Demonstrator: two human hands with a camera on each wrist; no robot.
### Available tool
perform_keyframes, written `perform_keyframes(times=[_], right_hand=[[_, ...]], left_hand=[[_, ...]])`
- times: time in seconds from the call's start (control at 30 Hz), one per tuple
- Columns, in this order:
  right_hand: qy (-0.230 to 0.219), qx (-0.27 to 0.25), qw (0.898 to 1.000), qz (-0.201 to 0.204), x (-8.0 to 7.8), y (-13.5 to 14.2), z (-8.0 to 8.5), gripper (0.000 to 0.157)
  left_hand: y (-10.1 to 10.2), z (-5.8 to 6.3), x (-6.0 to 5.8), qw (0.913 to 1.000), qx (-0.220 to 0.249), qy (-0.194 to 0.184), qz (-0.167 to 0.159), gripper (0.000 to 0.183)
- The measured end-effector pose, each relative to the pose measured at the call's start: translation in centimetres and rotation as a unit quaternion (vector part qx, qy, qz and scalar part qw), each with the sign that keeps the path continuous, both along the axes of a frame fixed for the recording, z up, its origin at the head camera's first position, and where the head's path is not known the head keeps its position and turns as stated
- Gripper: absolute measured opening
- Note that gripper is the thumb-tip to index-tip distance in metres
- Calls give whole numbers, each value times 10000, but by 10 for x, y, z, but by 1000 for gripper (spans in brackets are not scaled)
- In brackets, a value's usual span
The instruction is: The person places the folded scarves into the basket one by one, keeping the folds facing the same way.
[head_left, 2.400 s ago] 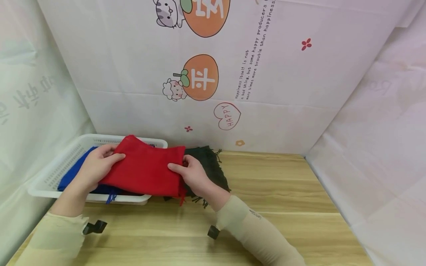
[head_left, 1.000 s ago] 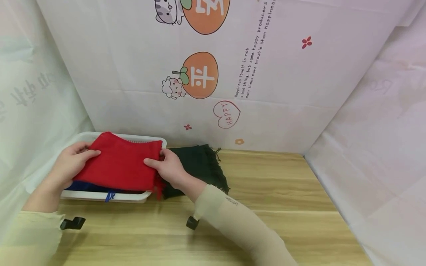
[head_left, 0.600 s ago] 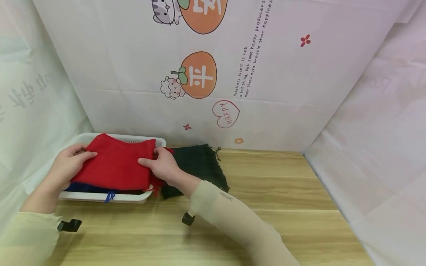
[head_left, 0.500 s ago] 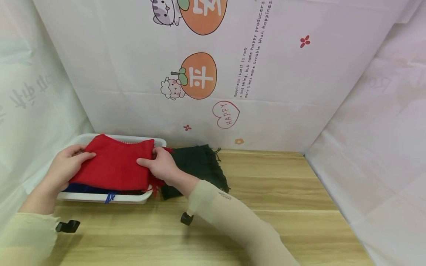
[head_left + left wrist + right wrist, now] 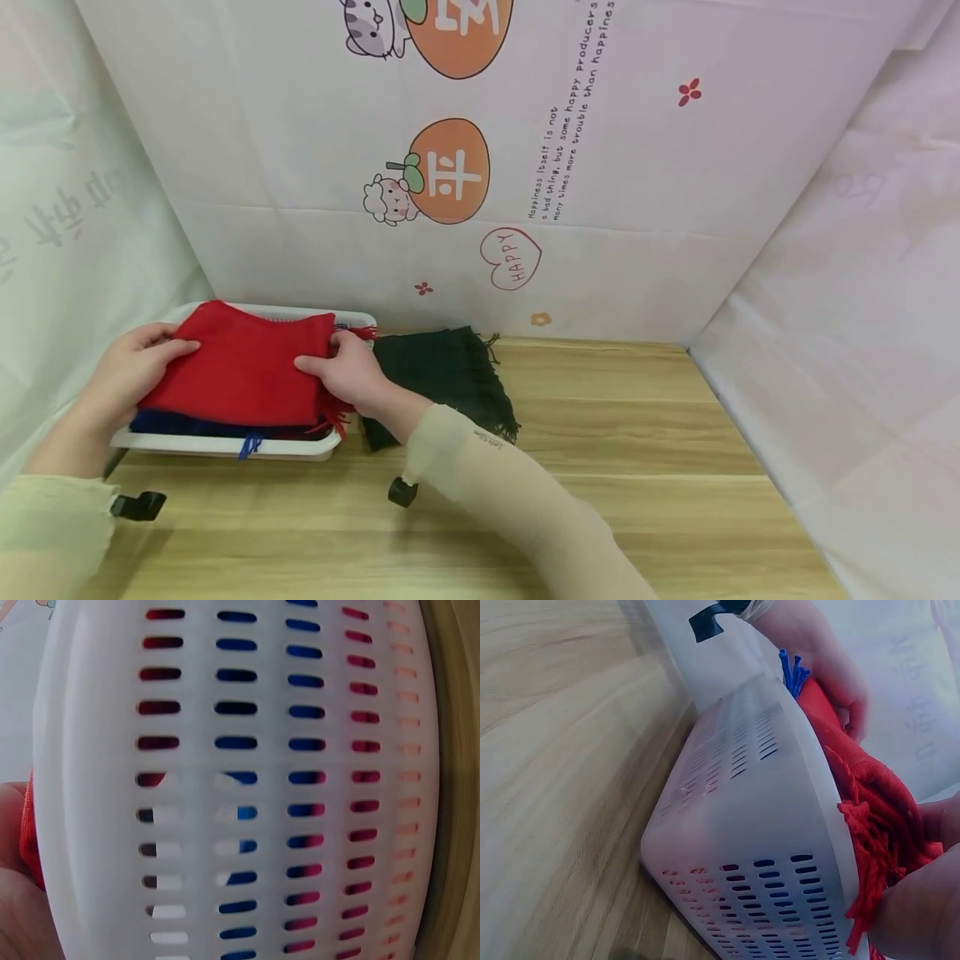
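Note:
A folded red scarf (image 5: 243, 367) with a fringed right end lies over the white plastic basket (image 5: 225, 445). My left hand (image 5: 131, 367) holds its left side, thumb on top and fingers underneath. At the fringed side my right hand (image 5: 351, 373) pinches it the same way. Below the red fabric, a folded blue scarf (image 5: 187, 423) shows inside the basket, its tassels hanging over the front rim. In the right wrist view, red fringe (image 5: 862, 855) drapes across the basket's rim beside my right fingers. The left wrist view is mostly filled by the slotted basket wall (image 5: 199, 761).
Just right of the basket, a folded dark green fringed scarf (image 5: 442, 371) lies on the wooden table (image 5: 615, 433). A printed white backdrop (image 5: 615, 275) rises behind, with white sheets on both sides.
Both hands have carried the red scarf leftward and settled it over the basket. More of the dark green scarf is now uncovered. In the last half second the shift left is small.

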State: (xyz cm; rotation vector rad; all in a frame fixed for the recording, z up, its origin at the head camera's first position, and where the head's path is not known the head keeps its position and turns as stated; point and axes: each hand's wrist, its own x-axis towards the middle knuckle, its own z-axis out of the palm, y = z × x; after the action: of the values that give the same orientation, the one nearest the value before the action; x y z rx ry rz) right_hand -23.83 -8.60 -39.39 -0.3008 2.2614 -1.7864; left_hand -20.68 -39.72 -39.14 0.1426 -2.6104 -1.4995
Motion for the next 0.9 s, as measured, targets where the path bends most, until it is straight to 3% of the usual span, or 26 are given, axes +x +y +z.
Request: perform_keyframes(times=[0.17,0.63,0.7,0.9], right_hand=[[37,113,9999,-15,-1,-5,1,32],[162,487,9987,-76,-1,-23,4,37],[177,543,9983,-110,-2,-25,3,37],[141,474,9987,-91,-4,-29,0,34]], left_hand=[[-4,-1,0,9999,150,-70,0,7],[-21,-5,0,9997,-27,-111,199,6],[-22,-6,1,9995,-59,-171,243,13],[-24,-7,1,9990,-263,-195,289,56]])
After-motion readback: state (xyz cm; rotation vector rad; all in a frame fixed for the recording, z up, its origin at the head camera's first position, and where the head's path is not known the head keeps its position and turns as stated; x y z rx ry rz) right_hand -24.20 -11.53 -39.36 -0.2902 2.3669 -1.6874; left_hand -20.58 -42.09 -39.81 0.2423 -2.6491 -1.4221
